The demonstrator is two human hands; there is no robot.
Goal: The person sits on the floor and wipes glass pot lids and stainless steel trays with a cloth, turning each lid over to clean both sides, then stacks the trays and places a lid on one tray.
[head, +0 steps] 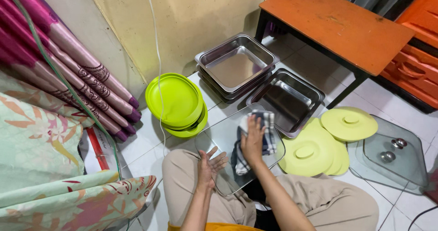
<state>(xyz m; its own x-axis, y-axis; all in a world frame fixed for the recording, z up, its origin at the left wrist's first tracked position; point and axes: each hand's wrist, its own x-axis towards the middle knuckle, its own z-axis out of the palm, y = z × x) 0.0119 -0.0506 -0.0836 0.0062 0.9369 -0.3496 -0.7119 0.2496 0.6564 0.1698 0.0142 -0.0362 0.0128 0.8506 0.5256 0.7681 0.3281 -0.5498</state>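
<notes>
We record a seated person on a white tiled floor (pixel 150 144), knees in beige trousers.

Left hand (pixel 209 165): fingers spread, palm up, supporting the near-left edge of a clear glass lid (pixel 219 135) from beneath; not clenched.

Right hand (pixel 253 139): laid flat on a dark-and-white checked cloth (pixel 267 126), pressing it onto the glass lid, which rests tilted over the lap.

Beyond the right hand: one square steel tray (pixel 289 98), touching the lid's far edge; farther off, a stack of like steel trays (pixel 235 64).

Beyond the left hand, to its left: a stack of lime-green round dishes (pixel 175 101).

Right of the right hand: three pale-green round lids (pixel 319 149), overlapping; past them, two clear glass lids with metal knobs (pixel 394 155).

Far right, well beyond: an orange bench (pixel 337 23).

Left of the left hand: rolled magenta patterned fabric (pixel 82 71) and folded floral bedding (pixel 41 144).

We see no labels or signs.
</notes>
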